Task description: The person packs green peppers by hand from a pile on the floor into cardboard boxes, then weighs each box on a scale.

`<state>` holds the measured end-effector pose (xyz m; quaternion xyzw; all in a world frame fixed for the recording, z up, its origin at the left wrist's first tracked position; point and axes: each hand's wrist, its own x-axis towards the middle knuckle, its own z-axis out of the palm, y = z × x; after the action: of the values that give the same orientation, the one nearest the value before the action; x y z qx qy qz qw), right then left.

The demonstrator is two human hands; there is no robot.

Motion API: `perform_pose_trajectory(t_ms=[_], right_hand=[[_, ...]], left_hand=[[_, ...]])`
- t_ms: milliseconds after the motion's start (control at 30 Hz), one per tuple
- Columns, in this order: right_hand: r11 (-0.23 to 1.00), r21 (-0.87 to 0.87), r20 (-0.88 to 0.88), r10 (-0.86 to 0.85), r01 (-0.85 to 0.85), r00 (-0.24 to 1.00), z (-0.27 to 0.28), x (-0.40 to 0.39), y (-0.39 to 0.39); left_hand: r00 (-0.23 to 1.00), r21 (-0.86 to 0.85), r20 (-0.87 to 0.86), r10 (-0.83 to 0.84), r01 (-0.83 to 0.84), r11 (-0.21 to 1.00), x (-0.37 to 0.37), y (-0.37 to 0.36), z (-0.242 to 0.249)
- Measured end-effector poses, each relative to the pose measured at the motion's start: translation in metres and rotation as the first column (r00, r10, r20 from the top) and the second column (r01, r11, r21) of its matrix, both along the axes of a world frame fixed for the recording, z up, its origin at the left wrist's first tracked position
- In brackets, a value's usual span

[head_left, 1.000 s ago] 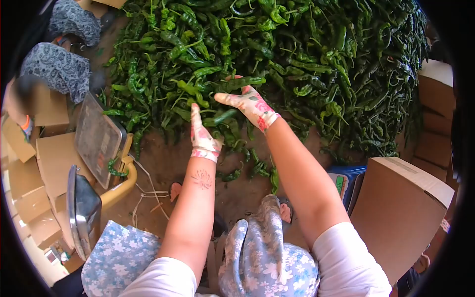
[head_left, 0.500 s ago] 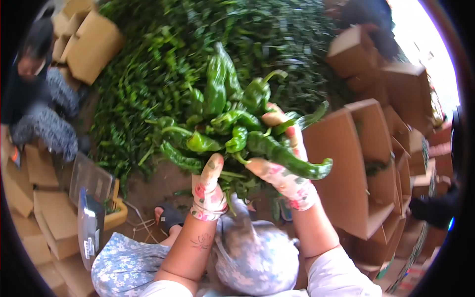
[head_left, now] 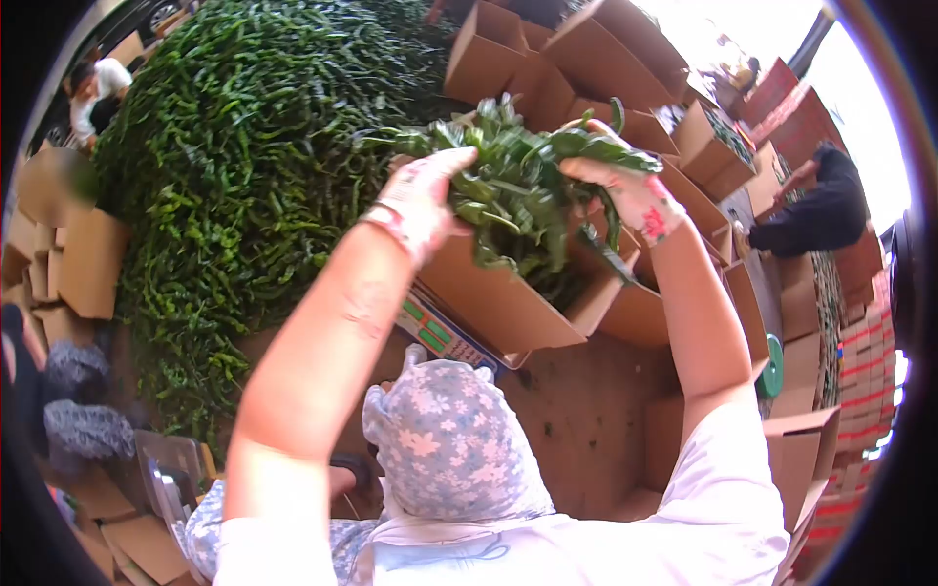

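Observation:
A bunch of long green peppers [head_left: 518, 176] is gripped between my two gloved hands above an open cardboard box [head_left: 503, 298]. On the left side of the bunch, my left hand [head_left: 420, 200] presses in with thumb and palm; its glove is pale with a floral print. My right hand [head_left: 630, 190], in a matching glove, clasps the other side, with some peppers lying across its fingers. Peppers droop down between the hands into the box opening. More peppers inside the box show only in part.
A large heap of green peppers [head_left: 244, 127] fills the left. Beside the box is a scale with green displays [head_left: 440, 332]. Open cartons [head_left: 532, 59] stand at the back and right. A person in dark clothes [head_left: 821, 205] bends at the right; another [head_left: 96, 93] is at far left.
My view has turned right. Both hands have carried the peppers from beside the heap to over the open box, with arms stretched further forward. The scale has come into view.

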<state>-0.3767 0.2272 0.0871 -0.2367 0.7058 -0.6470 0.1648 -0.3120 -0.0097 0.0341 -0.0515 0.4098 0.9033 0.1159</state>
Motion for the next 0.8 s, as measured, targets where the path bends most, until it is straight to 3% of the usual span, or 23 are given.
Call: perform_pose_trajectory(t_ms=[33,67,167,200,267,367,433,467,500,567,633,700,767,800], right_hand=[[0.997,0.081,0.003,-0.015,0.014,1.000,-0.005,-0.004,0.009],[0.986,0.162,0.007,-0.026,0.025,1.000,-0.010,-0.009,0.018],[0.983,0.181,-0.086,-0.021,0.037,0.996,0.010,-0.001,0.035],[0.986,0.136,-0.204,-0.068,0.097,0.977,0.014,0.003,0.037],[0.990,0.070,-0.217,-0.104,0.122,0.971,0.022,0.012,0.038],[0.984,0.008,-0.259,-0.168,0.176,0.951,0.011,0.019,0.028],[0.962,0.272,-0.361,0.085,0.018,0.929,-0.007,0.017,0.024],[0.852,0.514,-0.599,0.274,0.100,0.752,-0.029,0.006,0.031],[0.735,0.670,-0.560,0.403,0.109,0.724,-0.032,0.016,0.039],[0.382,0.871,-0.475,0.492,0.309,0.730,-0.012,0.041,0.034],[0.507,0.786,-0.478,0.137,0.353,0.868,0.003,0.068,0.009],[0.723,0.602,-0.308,-0.180,0.338,0.934,0.000,0.090,-0.022],[0.964,0.131,-0.526,-0.129,0.230,0.840,-0.058,0.079,-0.037],[0.914,0.271,-0.592,-0.089,0.302,0.801,-0.063,0.076,-0.055]], left_hand=[[0.990,-0.244,-0.110,-0.091,0.062,0.968,-0.014,-0.018,-0.019],[0.947,-0.256,0.218,0.238,-0.179,0.950,-0.009,-0.010,0.006],[0.990,-0.345,-0.040,0.136,-0.142,0.928,0.006,-0.046,0.024],[0.970,-0.365,-0.219,0.107,-0.184,0.913,0.012,-0.061,0.025],[0.934,-0.300,-0.297,0.197,-0.287,0.910,0.031,-0.083,0.019],[0.867,-0.253,-0.177,0.466,-0.498,0.830,0.067,-0.140,-0.059],[0.807,-0.200,-0.010,0.590,-0.580,0.790,0.110,-0.178,-0.139],[0.754,-0.195,0.110,0.648,-0.623,0.757,0.136,-0.194,-0.181],[0.669,-0.228,0.212,0.713,-0.675,0.701,0.163,-0.194,-0.208],[0.530,-0.325,0.371,0.762,-0.694,0.642,0.218,-0.203,-0.269],[0.369,-0.364,0.542,0.755,-0.707,0.606,0.271,-0.211,-0.332],[0.146,-0.453,0.580,0.801,-0.760,0.467,0.303,-0.182,-0.348],[0.052,-0.566,0.575,0.817,-0.695,0.443,0.337,-0.161,-0.370],[0.054,-0.601,0.560,0.827,-0.660,0.450,0.341,-0.152,-0.372]])
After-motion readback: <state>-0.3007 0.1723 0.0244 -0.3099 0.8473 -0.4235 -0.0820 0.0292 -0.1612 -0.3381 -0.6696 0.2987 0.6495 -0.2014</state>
